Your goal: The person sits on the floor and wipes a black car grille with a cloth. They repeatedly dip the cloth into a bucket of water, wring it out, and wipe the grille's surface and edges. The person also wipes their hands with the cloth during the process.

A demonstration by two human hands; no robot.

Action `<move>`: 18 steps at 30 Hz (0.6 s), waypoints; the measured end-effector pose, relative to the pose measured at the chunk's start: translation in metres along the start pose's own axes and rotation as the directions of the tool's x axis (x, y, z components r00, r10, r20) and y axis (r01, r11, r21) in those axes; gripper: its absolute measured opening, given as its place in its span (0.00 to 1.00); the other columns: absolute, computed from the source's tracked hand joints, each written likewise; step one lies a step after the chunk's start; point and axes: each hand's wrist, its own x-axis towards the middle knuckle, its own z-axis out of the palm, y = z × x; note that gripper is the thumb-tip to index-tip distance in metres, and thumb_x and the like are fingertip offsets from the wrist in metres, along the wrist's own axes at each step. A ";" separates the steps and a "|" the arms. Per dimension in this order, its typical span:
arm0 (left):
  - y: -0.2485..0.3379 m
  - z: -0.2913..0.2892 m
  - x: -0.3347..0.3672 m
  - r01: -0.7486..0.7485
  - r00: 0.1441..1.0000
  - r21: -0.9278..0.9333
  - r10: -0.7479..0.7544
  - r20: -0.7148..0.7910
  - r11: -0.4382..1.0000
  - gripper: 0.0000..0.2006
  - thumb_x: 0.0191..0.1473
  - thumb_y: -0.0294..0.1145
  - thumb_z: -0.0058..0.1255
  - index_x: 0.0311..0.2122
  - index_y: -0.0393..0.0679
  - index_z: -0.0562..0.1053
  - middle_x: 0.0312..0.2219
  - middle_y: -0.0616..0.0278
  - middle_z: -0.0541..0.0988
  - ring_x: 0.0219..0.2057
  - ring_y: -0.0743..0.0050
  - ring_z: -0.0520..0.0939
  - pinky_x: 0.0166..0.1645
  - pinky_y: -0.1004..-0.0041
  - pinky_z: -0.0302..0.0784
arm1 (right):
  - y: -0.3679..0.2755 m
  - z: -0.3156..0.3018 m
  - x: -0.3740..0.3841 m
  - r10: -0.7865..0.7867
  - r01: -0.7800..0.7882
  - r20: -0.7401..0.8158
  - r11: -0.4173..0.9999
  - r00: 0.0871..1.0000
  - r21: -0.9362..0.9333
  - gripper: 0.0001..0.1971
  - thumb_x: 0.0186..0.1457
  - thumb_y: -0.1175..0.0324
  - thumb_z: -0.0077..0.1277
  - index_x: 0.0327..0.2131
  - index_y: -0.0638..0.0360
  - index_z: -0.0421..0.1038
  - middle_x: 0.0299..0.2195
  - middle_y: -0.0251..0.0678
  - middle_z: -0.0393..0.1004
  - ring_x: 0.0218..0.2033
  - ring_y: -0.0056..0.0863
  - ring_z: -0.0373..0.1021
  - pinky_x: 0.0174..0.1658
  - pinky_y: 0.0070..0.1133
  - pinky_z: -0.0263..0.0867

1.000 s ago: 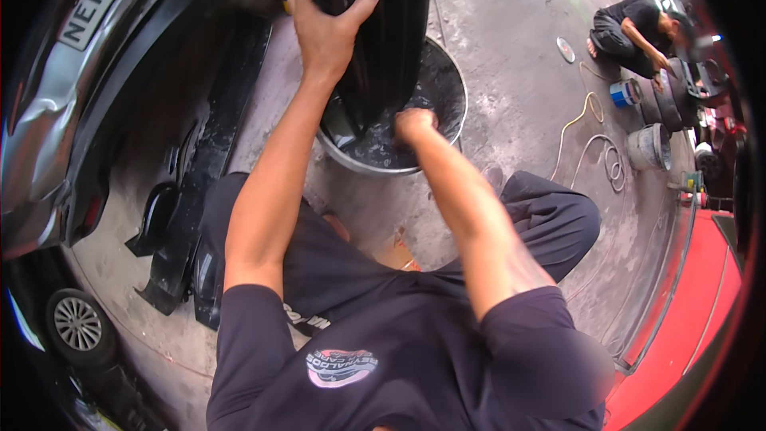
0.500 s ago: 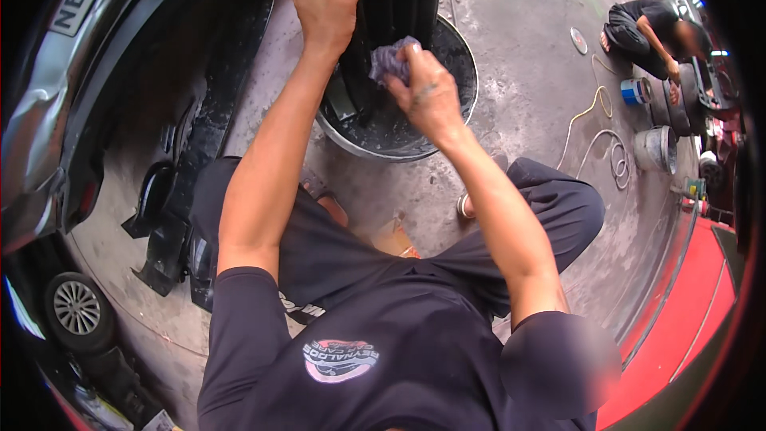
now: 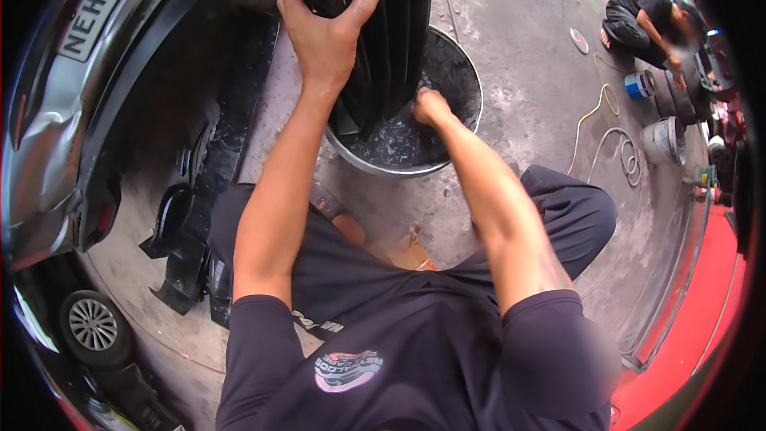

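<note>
A long black ribbed plastic car part (image 3: 391, 28) stands upright, its lower end in a round black tub (image 3: 407, 166) with water in the bottom. My left hand (image 3: 323, 40) grips the part's left side high up, fingers round the edge and thumb spread across its face. My right hand (image 3: 432, 106) is curled at the part's right side, inside the tub's rim. Its fingertips are hidden behind the part, and the crumpled purple-grey cloth it held half a second ago is out of sight now.
At the left is a damaged silver car (image 3: 48, 183), with black trim pieces (image 3: 179, 271) and a wheel (image 3: 94, 327) near it. A person (image 3: 642, 28) crouches at the far right beside a paint can (image 3: 640, 85), a bucket (image 3: 664, 141) and a hose (image 3: 630, 164). A red panel (image 3: 686, 335) lies lower right.
My right hand has moved down and right, from the front of the part to its right side, and the cloth has gone out of view. My left hand keeps its grip.
</note>
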 end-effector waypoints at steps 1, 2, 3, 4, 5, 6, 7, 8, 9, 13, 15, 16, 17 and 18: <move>-0.005 -0.001 -0.003 0.028 1.000 -0.013 -0.028 0.011 1.000 0.50 0.50 0.36 0.74 0.71 0.30 0.57 0.50 0.52 0.77 0.49 0.69 0.81 0.54 0.72 0.78 | -0.003 -0.001 -0.001 0.050 -0.047 -0.019 0.989 0.999 0.139 0.17 0.58 0.66 0.55 0.49 0.63 0.81 0.45 0.55 0.83 0.40 0.45 0.84 0.47 0.37 0.80; -0.005 0.000 -0.007 0.064 0.998 -0.027 -0.063 0.012 0.998 0.50 0.49 0.37 0.75 0.70 0.29 0.57 0.50 0.52 0.77 0.49 0.70 0.81 0.54 0.72 0.78 | -0.006 -0.006 -0.005 0.101 -0.090 -0.026 0.960 0.995 0.266 0.18 0.58 0.66 0.55 0.49 0.65 0.81 0.44 0.56 0.83 0.36 0.43 0.84 0.44 0.35 0.81; -0.003 0.001 -0.012 0.100 0.995 -0.040 -0.100 0.009 0.994 0.50 0.49 0.37 0.75 0.70 0.29 0.57 0.50 0.52 0.77 0.49 0.70 0.81 0.54 0.72 0.77 | -0.009 -0.008 -0.014 0.102 -0.034 -0.125 0.887 0.987 0.461 0.16 0.56 0.65 0.56 0.43 0.66 0.82 0.36 0.53 0.84 0.28 0.37 0.84 0.39 0.32 0.81; 0.000 0.003 -0.013 0.103 0.995 -0.066 -0.103 0.007 0.992 0.50 0.49 0.36 0.74 0.71 0.31 0.56 0.53 0.52 0.76 0.52 0.67 0.78 0.58 0.69 0.74 | -0.002 -0.022 -0.017 0.059 0.024 -0.147 0.861 0.987 0.508 0.18 0.55 0.57 0.56 0.41 0.58 0.83 0.44 0.59 0.81 0.51 0.56 0.78 0.56 0.41 0.73; 0.005 0.008 -0.013 0.106 0.994 -0.095 -0.105 0.013 0.990 0.50 0.49 0.34 0.72 0.72 0.32 0.55 0.56 0.52 0.74 0.56 0.64 0.76 0.62 0.67 0.70 | -0.002 -0.037 -0.027 -0.017 0.180 -0.331 0.865 0.944 0.469 0.18 0.53 0.56 0.55 0.37 0.62 0.82 0.37 0.60 0.81 0.45 0.60 0.78 0.51 0.44 0.73; 0.007 0.007 -0.012 0.105 0.994 -0.112 -0.104 0.018 0.988 0.50 0.49 0.33 0.70 0.73 0.34 0.55 0.59 0.51 0.73 0.60 0.62 0.74 0.66 0.65 0.66 | -0.022 -0.063 -0.048 -0.031 0.290 -0.462 0.816 0.886 0.501 0.17 0.54 0.58 0.53 0.35 0.64 0.80 0.33 0.60 0.80 0.40 0.61 0.78 0.47 0.44 0.73; 0.003 0.011 -0.013 0.080 0.997 -0.111 -0.078 0.018 0.991 0.51 0.49 0.33 0.70 0.74 0.34 0.54 0.60 0.50 0.72 0.61 0.59 0.73 0.66 0.63 0.66 | -0.030 -0.078 -0.061 -0.032 0.361 -0.553 0.790 0.832 0.497 0.15 0.56 0.60 0.53 0.36 0.63 0.80 0.34 0.59 0.81 0.40 0.60 0.78 0.47 0.44 0.73; -0.004 0.012 -0.012 0.048 0.999 -0.109 -0.046 0.013 0.993 0.51 0.49 0.33 0.70 0.74 0.34 0.53 0.60 0.48 0.72 0.62 0.57 0.73 0.67 0.62 0.66 | -0.035 -0.087 -0.067 -0.036 0.437 -0.641 0.761 0.766 0.480 0.13 0.57 0.63 0.54 0.37 0.62 0.79 0.35 0.58 0.81 0.40 0.59 0.78 0.46 0.44 0.74; -0.010 0.014 -0.009 0.014 1.000 -0.107 -0.013 0.006 0.994 0.52 0.49 0.33 0.71 0.74 0.34 0.52 0.61 0.47 0.71 0.63 0.55 0.72 0.68 0.61 0.66 | -0.031 -0.076 -0.058 -0.107 0.513 -0.749 0.790 0.654 0.335 0.12 0.58 0.65 0.54 0.39 0.64 0.78 0.34 0.55 0.81 0.38 0.55 0.78 0.44 0.41 0.73; -0.022 0.013 -0.005 0.060 0.995 -0.097 -0.067 -0.072 0.993 0.47 0.50 0.37 0.75 0.68 0.29 0.60 0.48 0.54 0.78 0.49 0.69 0.80 0.57 0.71 0.74 | -0.012 -0.028 -0.049 -0.155 0.298 -0.540 0.936 0.827 0.188 0.10 0.56 0.72 0.55 0.41 0.63 0.79 0.39 0.59 0.80 0.43 0.58 0.78 0.48 0.43 0.75; -0.015 0.014 -0.006 0.072 0.995 -0.150 -0.080 -0.051 0.986 0.45 0.51 0.37 0.74 0.67 0.29 0.61 0.49 0.53 0.78 0.50 0.69 0.79 0.57 0.71 0.73 | -0.007 -0.024 -0.050 -0.066 0.105 -0.258 0.985 0.964 0.140 0.12 0.55 0.71 0.56 0.43 0.61 0.80 0.42 0.61 0.80 0.46 0.57 0.79 0.50 0.44 0.76; -0.014 0.014 -0.006 0.077 0.995 -0.176 -0.086 -0.041 0.981 0.44 0.51 0.37 0.74 0.67 0.29 0.61 0.49 0.53 0.78 0.50 0.70 0.79 0.57 0.71 0.73 | -0.007 -0.024 -0.048 -0.042 0.053 -0.142 0.996 0.989 0.074 0.13 0.55 0.70 0.56 0.44 0.60 0.80 0.43 0.62 0.81 0.47 0.57 0.79 0.51 0.44 0.76; -0.018 0.009 -0.004 0.018 0.998 -0.124 -0.025 -0.053 0.992 0.44 0.51 0.38 0.74 0.66 0.29 0.62 0.51 0.52 0.77 0.53 0.67 0.77 0.59 0.69 0.72 | -0.010 -0.026 -0.049 -0.116 0.118 -0.109 0.993 0.987 0.015 0.16 0.55 0.67 0.57 0.46 0.59 0.81 0.44 0.58 0.82 0.48 0.55 0.79 0.53 0.44 0.76; -0.025 0.008 -0.005 -0.011 0.997 -0.062 0.006 -0.078 0.998 0.45 0.51 0.39 0.74 0.66 0.29 0.61 0.52 0.51 0.76 0.53 0.65 0.76 0.61 0.68 0.70 | -0.011 -0.027 -0.049 -0.104 0.104 -0.055 0.995 0.993 0.008 0.16 0.55 0.66 0.58 0.47 0.59 0.80 0.44 0.58 0.82 0.49 0.55 0.79 0.54 0.44 0.75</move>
